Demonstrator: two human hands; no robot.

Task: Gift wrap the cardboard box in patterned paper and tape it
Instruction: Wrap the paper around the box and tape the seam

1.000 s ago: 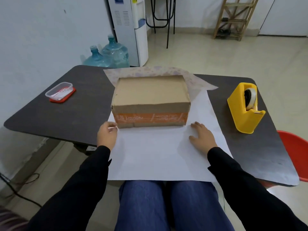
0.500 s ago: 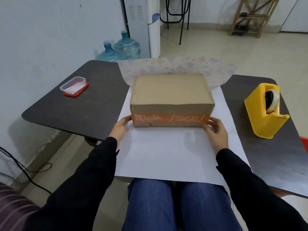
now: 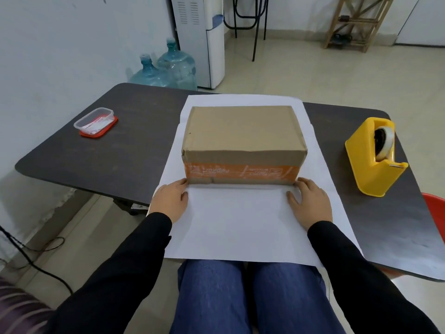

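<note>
A brown cardboard box (image 3: 243, 131) with an orange printed band on its near side stands on a sheet of wrapping paper (image 3: 240, 225) that lies flat, white side up, across the dark table (image 3: 134, 131). My left hand (image 3: 172, 201) rests flat on the paper at the box's near left corner, fingertips touching the box. At the near right corner my right hand (image 3: 310, 203) lies flat on the paper in the same way. A yellow tape dispenser (image 3: 372, 160) with a roll of clear tape stands to the right of the paper.
A clear plastic container on a red lid (image 3: 96, 122) sits at the table's left. Two blue water bottles (image 3: 168, 68) and a white dispenser (image 3: 202, 39) stand behind the table. A red chair (image 3: 435, 210) shows at the right edge. The paper overhangs the near table edge above my knees.
The far flap of paper, which stood up showing its pattern, now lies flat behind the box. Both hands have settled flat at the box's near corners.
</note>
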